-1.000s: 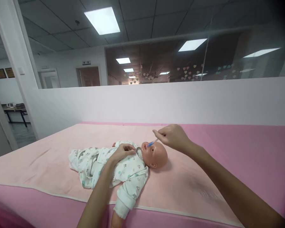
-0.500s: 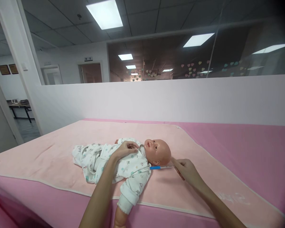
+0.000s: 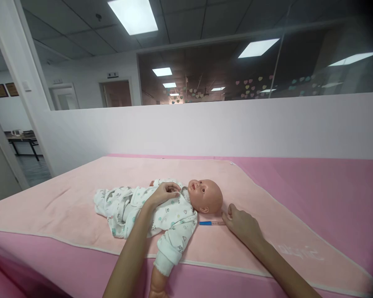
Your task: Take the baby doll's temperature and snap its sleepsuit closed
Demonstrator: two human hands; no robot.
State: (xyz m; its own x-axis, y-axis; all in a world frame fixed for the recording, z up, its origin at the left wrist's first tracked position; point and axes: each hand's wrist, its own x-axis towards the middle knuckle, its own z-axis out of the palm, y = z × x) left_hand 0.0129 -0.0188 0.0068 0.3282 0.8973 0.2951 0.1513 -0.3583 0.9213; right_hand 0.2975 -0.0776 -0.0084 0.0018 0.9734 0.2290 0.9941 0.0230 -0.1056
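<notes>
A baby doll (image 3: 177, 215) lies face up, its head (image 3: 207, 196) towards the right, wearing a white printed outfit. On its chest, just below the collar, my left hand (image 3: 164, 193) has its fingers curled against the front of the doll's shirt (image 3: 170, 213). By the doll's ear lies a slim stick with a blue end and a clear shaft (image 3: 207, 223), like a thermometer. My right hand (image 3: 242, 223) is beside the doll's head with bent fingers at the stick's clear end, which they partly cover.
A peach blanket (image 3: 81, 178) with a pale edge is spread over a pink padded surface (image 3: 298, 182). Behind it runs a low white wall (image 3: 205, 130) with windows above. At the far left, a doorway shows a dark-legged table (image 3: 23, 140).
The stick and my right hand have moved slightly nearer to me, away from the doll's head. My left hand stays on the doll's chest. The view has shifted a little.
</notes>
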